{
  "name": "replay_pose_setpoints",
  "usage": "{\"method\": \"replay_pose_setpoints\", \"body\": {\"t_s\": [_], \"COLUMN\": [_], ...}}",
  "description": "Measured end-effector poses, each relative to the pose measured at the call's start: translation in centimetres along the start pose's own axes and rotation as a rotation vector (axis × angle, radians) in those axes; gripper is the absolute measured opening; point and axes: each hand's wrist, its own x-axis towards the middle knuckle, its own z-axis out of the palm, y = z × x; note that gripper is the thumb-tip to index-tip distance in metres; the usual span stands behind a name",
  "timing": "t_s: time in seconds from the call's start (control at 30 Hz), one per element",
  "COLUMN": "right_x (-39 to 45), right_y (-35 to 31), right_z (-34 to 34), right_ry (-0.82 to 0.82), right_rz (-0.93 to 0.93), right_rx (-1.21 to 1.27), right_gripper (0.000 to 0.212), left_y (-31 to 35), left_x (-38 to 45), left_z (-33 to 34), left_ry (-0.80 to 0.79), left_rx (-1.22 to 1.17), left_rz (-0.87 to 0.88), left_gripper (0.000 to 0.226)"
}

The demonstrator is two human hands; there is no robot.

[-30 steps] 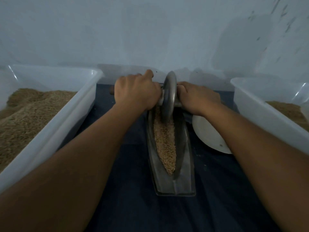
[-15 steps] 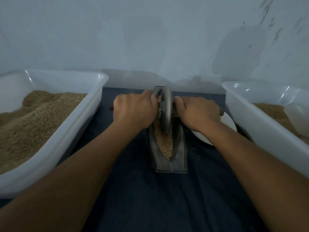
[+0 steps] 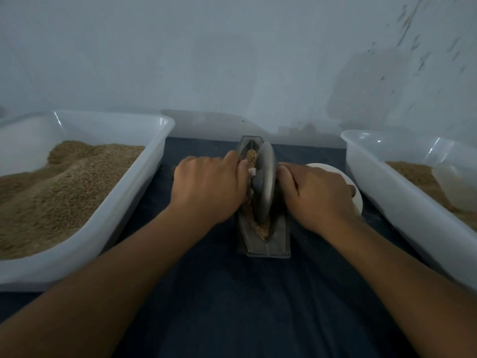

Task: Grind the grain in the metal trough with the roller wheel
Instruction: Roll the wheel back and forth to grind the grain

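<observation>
Two hands: both work the roller wheel (image 3: 264, 182) from the head view, the only view supplied.
Left hand (image 3: 206, 187): fingers curled down over the left end of the axle handle, knuckles up, thumb side touching the wheel hub.
Right hand (image 3: 316, 192): fingers curled over the right end of the handle, just beside the wheel's right face.
Roller wheel: upright on its rim, seated in the groove, near the middle of the trough's length.
Metal trough (image 3: 268, 248): lies lengthwise on the dark cloth (image 3: 232, 306), midway between the cloth's left and right edges, far end close to the back edge.
Grain (image 3: 260, 229): heaped at the near end of the groove in front of the wheel; a smaller heap shows behind the wheel at the far end.
Left tub (image 3: 165, 125): white, along the cloth's left edge, piled with brown grain.
Right tub (image 3: 361, 151): white, along the right edge, holding grain and a clear cup (image 3: 454, 187).
White dish (image 3: 357, 200): on the cloth behind the right hand, partly hidden.
Step in hand (judged): rolling stroke along the groove.
Technique (judged): press evenly on both handle ends so the wheel stays vertical; run the full groove length to reach both heaps; slow near the ends so grain does not spill over.
</observation>
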Motion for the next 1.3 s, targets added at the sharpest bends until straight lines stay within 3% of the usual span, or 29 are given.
{"method": "replay_pose_setpoints", "body": {"t_s": [0.4, 0.67, 0.97, 1.3], "right_x": [6.9, 10.4, 9.8, 5.4], "right_y": [1.9, 3.6, 3.1, 1.2], "right_z": [3.9, 5.7, 5.1, 2.6], "right_ry": [-0.230, -0.386, -0.347, -0.183], "right_rz": [0.065, 0.177, 0.153, 0.032], "right_rx": [0.028, 0.079, 0.037, -0.050], "right_gripper": [0.048, 0.047, 0.043, 0.050], "left_y": [-0.7, -0.8, -0.7, -0.2], "left_x": [6.0, 9.6, 8.5, 4.1], "left_z": [4.9, 7.1, 6.1, 3.4], "left_ry": [-0.135, -0.154, -0.167, -0.208], "left_rx": [-0.098, -0.063, -0.063, -0.081], "left_rz": [-0.084, -0.063, -0.125, -0.166], "left_gripper": [0.038, 0.048, 0.046, 0.040]}}
